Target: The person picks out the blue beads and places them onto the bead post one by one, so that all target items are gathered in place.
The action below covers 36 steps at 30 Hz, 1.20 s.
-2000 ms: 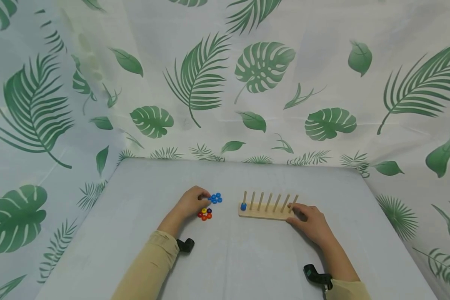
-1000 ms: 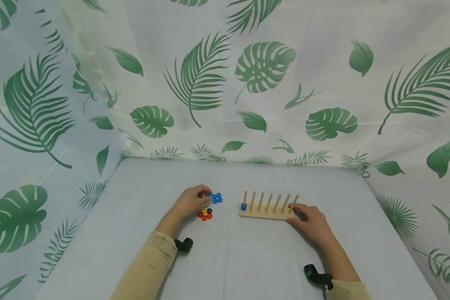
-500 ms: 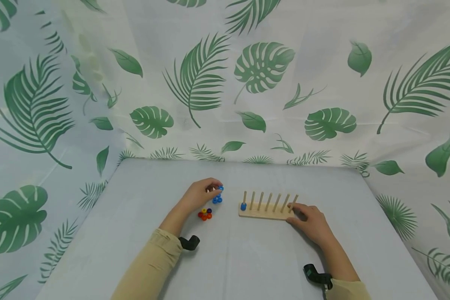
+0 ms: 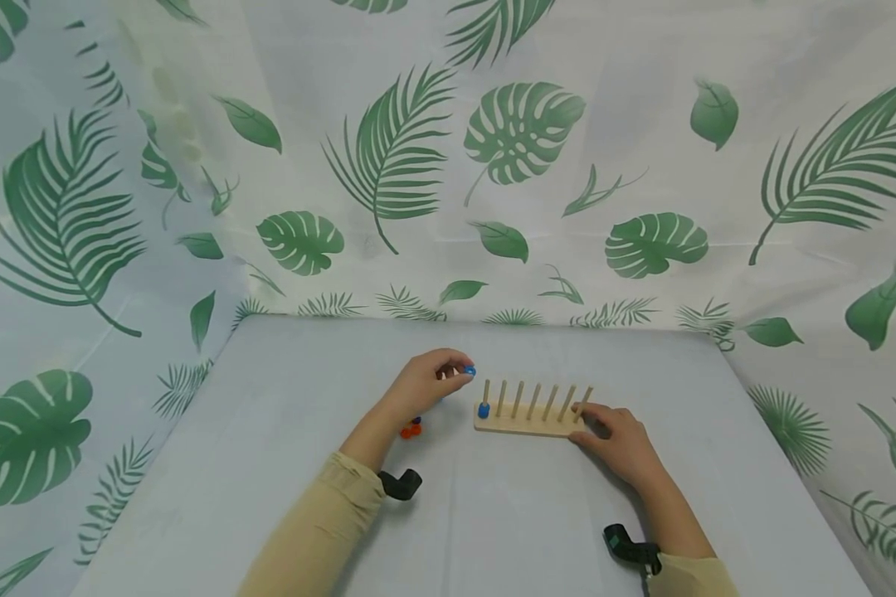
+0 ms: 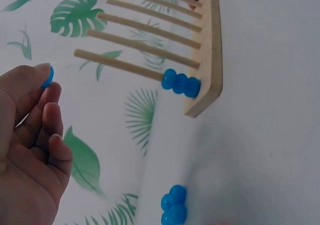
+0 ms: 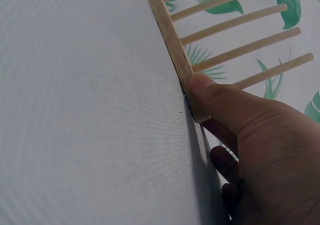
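Note:
Between thumb and forefinger, my left hand (image 4: 427,383) pinches a blue bead (image 5: 49,77), held in the air just left of the leftmost peg's top. A wooden peg board (image 4: 526,420) with several upright pegs stands on the table. Three blue beads (image 5: 180,83) are stacked at the foot of its leftmost peg; the other pegs are bare. At the board's right end, my right hand (image 4: 618,439) grips the base, its thumb on the near edge (image 6: 202,82). Loose blue beads (image 5: 175,205) lie on the table below the left hand, mostly hidden in the head view.
Orange and dark beads (image 4: 411,429) lie on the table by the left wrist, partly covered by it. A black wrist camera (image 4: 401,484) sticks out from the left sleeve, another (image 4: 627,547) from the right. A leaf-patterned cloth (image 4: 418,166) hangs behind the white table.
My left hand has picked a blue bead from the loose blue group and carried it up and to the right, near the leftmost peg. The right hand and board have stayed put.

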Each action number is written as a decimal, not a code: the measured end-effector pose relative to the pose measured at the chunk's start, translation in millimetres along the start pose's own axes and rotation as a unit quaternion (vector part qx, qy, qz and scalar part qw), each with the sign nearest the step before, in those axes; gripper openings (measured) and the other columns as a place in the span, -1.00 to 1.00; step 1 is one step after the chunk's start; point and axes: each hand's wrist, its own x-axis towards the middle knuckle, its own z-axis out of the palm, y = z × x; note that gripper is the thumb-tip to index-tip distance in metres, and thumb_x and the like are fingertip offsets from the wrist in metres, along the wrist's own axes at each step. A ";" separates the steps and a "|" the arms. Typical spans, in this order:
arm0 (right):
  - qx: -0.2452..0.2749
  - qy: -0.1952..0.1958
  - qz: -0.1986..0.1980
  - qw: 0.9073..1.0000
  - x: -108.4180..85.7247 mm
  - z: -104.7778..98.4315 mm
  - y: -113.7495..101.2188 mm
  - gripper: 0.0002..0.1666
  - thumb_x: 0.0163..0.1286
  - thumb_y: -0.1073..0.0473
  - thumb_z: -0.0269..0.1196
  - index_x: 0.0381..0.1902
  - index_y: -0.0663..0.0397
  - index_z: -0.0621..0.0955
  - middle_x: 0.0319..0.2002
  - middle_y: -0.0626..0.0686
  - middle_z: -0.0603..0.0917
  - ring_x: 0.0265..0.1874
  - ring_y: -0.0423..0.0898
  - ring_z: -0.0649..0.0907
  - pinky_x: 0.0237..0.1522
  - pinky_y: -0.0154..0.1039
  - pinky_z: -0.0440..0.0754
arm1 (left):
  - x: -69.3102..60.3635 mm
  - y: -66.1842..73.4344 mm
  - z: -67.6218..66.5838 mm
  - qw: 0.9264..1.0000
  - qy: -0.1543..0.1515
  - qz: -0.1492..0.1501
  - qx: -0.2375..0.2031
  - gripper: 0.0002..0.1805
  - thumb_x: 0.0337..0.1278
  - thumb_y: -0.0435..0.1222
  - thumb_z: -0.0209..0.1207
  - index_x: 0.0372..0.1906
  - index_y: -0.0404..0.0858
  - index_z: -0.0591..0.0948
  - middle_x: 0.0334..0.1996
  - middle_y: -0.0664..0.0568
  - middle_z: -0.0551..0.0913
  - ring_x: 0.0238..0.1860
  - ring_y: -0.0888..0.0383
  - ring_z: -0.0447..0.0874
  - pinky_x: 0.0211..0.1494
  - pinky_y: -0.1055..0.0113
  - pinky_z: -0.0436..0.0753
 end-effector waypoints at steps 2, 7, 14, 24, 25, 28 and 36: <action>-0.001 0.000 -0.001 1.000 0.3 -0.3 -0.2 -0.31 0.25 -0.22 0.36 0.24 -0.04 0.57 0.21 0.23 0.58 0.15 0.26 0.50 0.14 0.31 0.40 | 1.5 2.1 2.8 1.000 -0.004 0.005 0.002 -0.77 0.32 -0.01 0.20 -0.01 0.08 0.65 -0.24 0.27 0.61 -0.23 0.21 0.50 -0.23 0.31 0.53; -0.006 0.006 -0.011 1.000 1.2 -0.9 0.6 -0.33 0.24 -0.19 0.37 0.23 -0.03 0.58 0.20 0.23 0.60 0.13 0.25 0.52 0.14 0.30 0.40 | 4.3 5.6 8.9 1.000 -0.008 0.016 0.001 -0.76 0.31 0.00 0.21 -0.02 0.06 0.66 -0.23 0.26 0.61 -0.23 0.23 0.51 -0.24 0.34 0.52; -0.009 0.006 -0.011 1.000 1.8 0.4 0.9 -0.32 0.24 -0.22 0.37 0.22 -0.03 0.58 0.21 0.23 0.61 0.13 0.25 0.52 0.15 0.31 0.40 | 5.4 7.6 16.4 1.000 -0.014 0.017 -0.016 -0.78 0.31 -0.02 0.22 -0.03 0.07 0.65 -0.21 0.27 0.62 -0.22 0.25 0.51 -0.22 0.34 0.52; -0.006 0.006 -0.011 1.000 0.8 -0.1 0.6 -0.34 0.23 -0.20 0.37 0.22 -0.05 0.58 0.21 0.21 0.60 0.13 0.25 0.52 0.14 0.32 0.39 | 6.1 6.4 25.1 0.999 -0.024 -0.005 -0.029 -0.80 0.31 -0.04 0.22 -0.03 0.10 0.65 -0.20 0.29 0.60 -0.20 0.24 0.50 -0.21 0.32 0.51; -0.007 0.007 -0.011 1.000 0.8 -0.2 0.6 -0.34 0.23 -0.20 0.37 0.22 -0.05 0.58 0.21 0.21 0.60 0.13 0.25 0.52 0.14 0.32 0.39 | 6.3 5.4 26.2 0.999 -0.022 -0.003 -0.026 -0.80 0.31 -0.04 0.22 -0.03 0.09 0.65 -0.20 0.29 0.61 -0.20 0.24 0.50 -0.22 0.33 0.51; -0.007 0.007 -0.008 1.000 0.5 -0.4 0.4 -0.34 0.23 -0.20 0.38 0.22 -0.06 0.58 0.21 0.20 0.61 0.12 0.25 0.52 0.13 0.31 0.40 | 6.1 2.5 29.0 1.000 -0.017 0.003 -0.021 -0.80 0.31 -0.04 0.22 -0.03 0.08 0.66 -0.19 0.29 0.61 -0.21 0.25 0.50 -0.22 0.34 0.51; -0.004 0.009 -0.010 1.000 -0.3 -0.6 -0.4 -0.35 0.23 -0.19 0.38 0.21 -0.07 0.58 0.20 0.17 0.62 0.11 0.23 0.53 0.12 0.30 0.40 | 4.9 -4.0 36.8 1.000 -0.008 -0.002 -0.024 -0.80 0.31 -0.07 0.23 -0.03 0.05 0.66 -0.13 0.24 0.62 -0.19 0.26 0.52 -0.23 0.35 0.53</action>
